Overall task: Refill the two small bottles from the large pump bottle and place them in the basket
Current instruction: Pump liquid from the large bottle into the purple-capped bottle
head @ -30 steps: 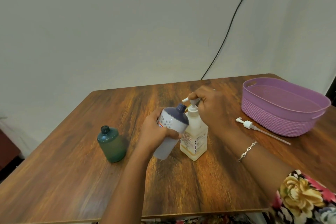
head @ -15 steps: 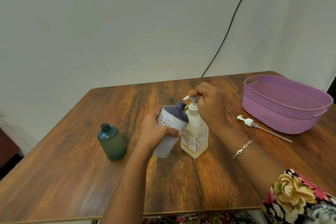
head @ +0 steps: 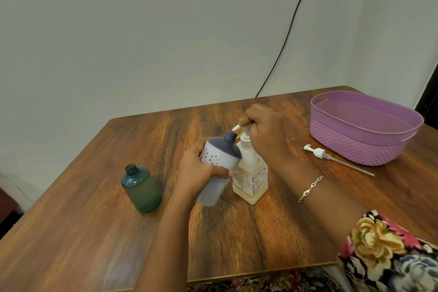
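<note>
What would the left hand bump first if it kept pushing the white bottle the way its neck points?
Probably the pump spout, just beyond the white bottle that the left hand holds; the right hand grips the pump behind it. Depth is uncertain.

Purple basket (head: 355, 149); green bottle (head: 142, 189); floral sleeve (head: 388, 251).

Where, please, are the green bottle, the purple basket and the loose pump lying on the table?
green bottle (head: 142, 188), head view, on its body.
purple basket (head: 350, 149), head view, on its ribbed front wall.
loose pump (head: 318, 152), head view, on its white collar.
</note>
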Available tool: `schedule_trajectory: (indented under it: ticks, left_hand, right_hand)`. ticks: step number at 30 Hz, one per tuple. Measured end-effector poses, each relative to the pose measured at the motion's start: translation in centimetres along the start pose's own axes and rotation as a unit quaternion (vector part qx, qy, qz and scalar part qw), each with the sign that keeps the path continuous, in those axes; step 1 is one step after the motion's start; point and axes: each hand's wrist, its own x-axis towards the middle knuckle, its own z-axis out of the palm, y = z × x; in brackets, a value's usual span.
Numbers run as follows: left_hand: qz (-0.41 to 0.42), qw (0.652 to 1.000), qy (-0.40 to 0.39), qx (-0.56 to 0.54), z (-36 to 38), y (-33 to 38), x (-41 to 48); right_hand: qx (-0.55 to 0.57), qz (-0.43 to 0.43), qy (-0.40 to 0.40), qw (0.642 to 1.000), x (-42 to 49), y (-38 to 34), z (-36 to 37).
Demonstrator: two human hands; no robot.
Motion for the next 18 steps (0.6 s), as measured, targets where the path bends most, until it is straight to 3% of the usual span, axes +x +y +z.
schedule_trajectory:
  ticks: [11, 18]
  left_hand:
    - [-0.002, 1.0, -0.004, 0.017, -0.3, 0.3, 0.0]
    - [-0.007, 1.0, -0.006, 0.018, 0.0, 0.1, 0.0]
  right_hand:
    - [0.036, 0.01, -0.014, 0.999, 0.5, -0.4, -0.9]
    - [0.003, -0.02, 0.006, 1.0, -1.5, 0.2, -0.1]
